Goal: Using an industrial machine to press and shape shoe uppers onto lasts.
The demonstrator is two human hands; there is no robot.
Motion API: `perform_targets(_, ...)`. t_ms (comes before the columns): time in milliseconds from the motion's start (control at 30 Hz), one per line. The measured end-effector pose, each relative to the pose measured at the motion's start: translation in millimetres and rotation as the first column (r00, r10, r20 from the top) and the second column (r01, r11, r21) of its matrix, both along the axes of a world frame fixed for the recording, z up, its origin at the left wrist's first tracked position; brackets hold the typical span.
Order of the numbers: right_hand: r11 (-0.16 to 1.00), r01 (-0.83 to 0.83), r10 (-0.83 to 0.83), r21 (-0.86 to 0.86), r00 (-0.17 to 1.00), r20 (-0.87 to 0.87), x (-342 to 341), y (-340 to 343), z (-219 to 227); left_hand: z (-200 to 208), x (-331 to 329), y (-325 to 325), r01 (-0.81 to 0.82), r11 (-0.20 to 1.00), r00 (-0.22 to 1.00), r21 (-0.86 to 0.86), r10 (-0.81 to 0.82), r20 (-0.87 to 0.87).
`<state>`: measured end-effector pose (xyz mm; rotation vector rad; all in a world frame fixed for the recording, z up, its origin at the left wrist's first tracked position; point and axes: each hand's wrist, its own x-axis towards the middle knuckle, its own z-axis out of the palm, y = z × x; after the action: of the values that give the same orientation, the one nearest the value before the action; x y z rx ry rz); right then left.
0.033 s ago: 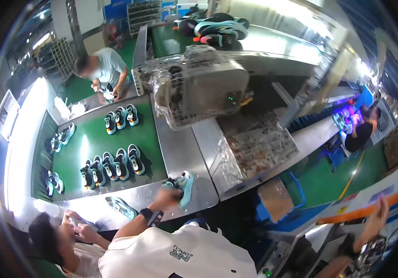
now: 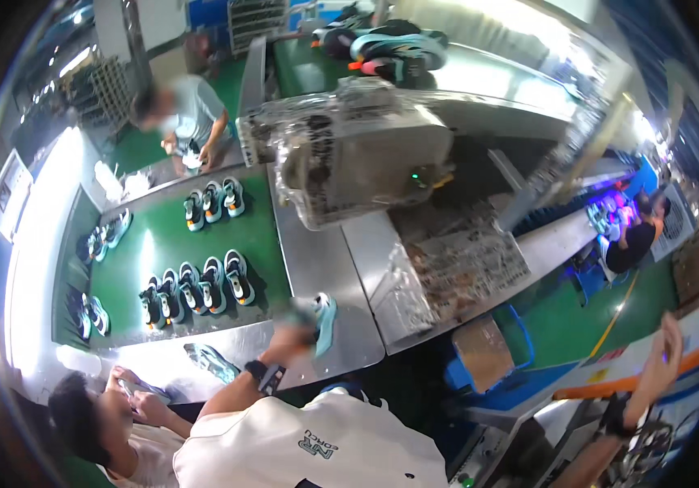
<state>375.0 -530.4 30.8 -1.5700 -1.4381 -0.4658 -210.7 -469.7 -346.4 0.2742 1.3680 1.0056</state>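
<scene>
My left hand [image 2: 291,340], blurred by motion, is closed on a sneaker [image 2: 325,325] with a turquoise sole, over the metal table edge [image 2: 349,346]. The fingers cover much of its dark upper. To the left, a pale turquoise shoe sole or upturned shoe [image 2: 211,363] lies on the metal. Just beyond, a row of several dark sneakers [image 2: 213,285] with turquoise soles and orange tabs stands on a green belt [image 2: 122,285]. Far to the right my right hand [image 2: 663,351] is raised beside an orange-edged machine [image 2: 601,389], fingers stretched and nothing visible in them.
A plastic-wrapped machine [image 2: 366,159] stands beyond the metal table. A co-worker [image 2: 114,423] sits close on my left; another person [image 2: 195,118] stands behind the belt. A chair [image 2: 484,354] is at the right, with a further person [image 2: 630,244] beyond it.
The sneaker in my left hand has turned, its toe or heel end now pointing more away from me. My right hand has risen. The whole view has shifted slightly.
</scene>
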Motion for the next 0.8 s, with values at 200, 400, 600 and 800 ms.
perform_targets(200,0.855,-0.404,0.490,-0.326,0.834,0.253,-204.0,311.4,70.8,-85.3,-108.6,118.8,0.015,0.988,0.966,0.154,0.025,-0.258)
perform_targets(400,0.601,-0.578,0.749,-0.552,0.649,0.135,-311.7,524.7,69.1,-145.7,-214.6,247.9,-0.092,0.959,0.940,0.268,0.173,-0.295)
perform_targets(600,0.509,-0.431,0.742,-0.745,0.658,0.126,-354.8,588.5,71.6,-125.4,-291.4,351.1,-0.220,0.876,0.823,0.430,0.403,-0.400)
perform_targets(800,0.565,-0.463,0.660,-0.683,0.751,0.036,-290.0,581.3,54.4,-149.7,-209.5,320.9,-0.037,0.802,0.949,0.596,0.214,-0.229)
